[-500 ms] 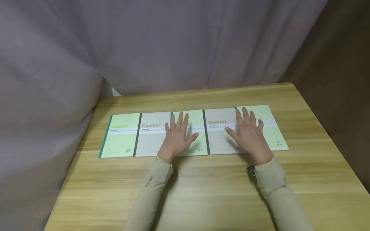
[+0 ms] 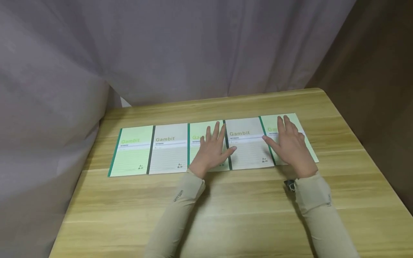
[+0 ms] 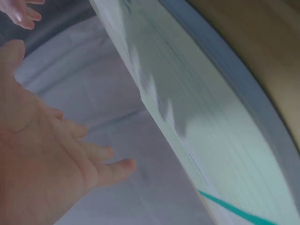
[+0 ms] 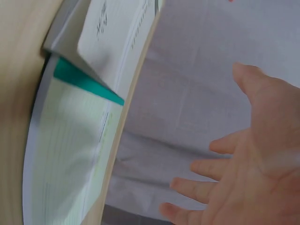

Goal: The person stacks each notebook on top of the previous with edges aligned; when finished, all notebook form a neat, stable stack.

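Several notebooks lie side by side in a row on the table, green covers alternating with grey ones. My left hand (image 2: pixel 211 149) is over the middle green notebook (image 2: pixel 196 129), its fingers spread and its thumb reaching over the grey notebook (image 2: pixel 248 152) to the right. Above the rightmost green notebook (image 2: pixel 305 138) is my right hand (image 2: pixel 293 148), fingers extended and thumb apart. Both wrist views show a gap between palm and covers, with neither hand holding anything. At the left end are a green notebook (image 2: pixel 130 157) and a grey notebook (image 2: pixel 169 154).
The wooden table (image 2: pixel 238 215) extends in front of and behind the row. A grey curtain (image 2: pixel 167 53) hangs along the back and left sides, and a dark brown surface (image 2: pixel 371 89) stands to the right. A watch (image 2: pixel 289 185) is on the right wrist.
Both hands have moved to the right over the row, uncovering more of the grey notebook between them. The notebooks keep their order; the head view has shifted slightly.
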Demonstrator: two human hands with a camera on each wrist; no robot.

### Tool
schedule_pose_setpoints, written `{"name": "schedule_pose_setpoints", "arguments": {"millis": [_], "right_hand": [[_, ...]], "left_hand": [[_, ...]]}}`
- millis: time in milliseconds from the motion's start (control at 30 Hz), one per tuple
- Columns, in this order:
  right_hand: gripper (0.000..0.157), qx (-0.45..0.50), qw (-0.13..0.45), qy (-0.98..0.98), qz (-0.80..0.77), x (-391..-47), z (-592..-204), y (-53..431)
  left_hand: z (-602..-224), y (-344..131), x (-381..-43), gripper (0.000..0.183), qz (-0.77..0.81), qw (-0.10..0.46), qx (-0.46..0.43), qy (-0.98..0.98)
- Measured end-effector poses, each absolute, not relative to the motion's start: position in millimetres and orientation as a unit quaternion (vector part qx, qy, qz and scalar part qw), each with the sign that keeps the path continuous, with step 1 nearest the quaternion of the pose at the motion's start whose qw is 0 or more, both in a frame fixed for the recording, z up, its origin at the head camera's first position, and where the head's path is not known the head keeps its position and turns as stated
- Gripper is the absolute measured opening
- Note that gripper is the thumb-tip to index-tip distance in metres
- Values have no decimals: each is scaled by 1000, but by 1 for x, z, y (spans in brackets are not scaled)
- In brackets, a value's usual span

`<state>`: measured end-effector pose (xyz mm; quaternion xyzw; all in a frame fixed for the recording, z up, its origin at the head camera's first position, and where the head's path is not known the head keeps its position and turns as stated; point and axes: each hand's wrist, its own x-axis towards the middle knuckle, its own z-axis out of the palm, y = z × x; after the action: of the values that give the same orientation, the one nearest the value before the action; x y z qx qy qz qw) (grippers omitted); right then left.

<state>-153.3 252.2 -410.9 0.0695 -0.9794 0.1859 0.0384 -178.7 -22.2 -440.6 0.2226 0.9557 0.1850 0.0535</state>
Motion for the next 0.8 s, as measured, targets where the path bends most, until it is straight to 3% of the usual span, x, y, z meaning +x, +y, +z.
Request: {"name": "schedule_pose_setpoints", "arguments": {"millis": [800], "right_hand": [[96,38,39,-971,232,-155,-404,294]], "left_hand": [[-436,40,-181,95,214,87,268,935]]}}
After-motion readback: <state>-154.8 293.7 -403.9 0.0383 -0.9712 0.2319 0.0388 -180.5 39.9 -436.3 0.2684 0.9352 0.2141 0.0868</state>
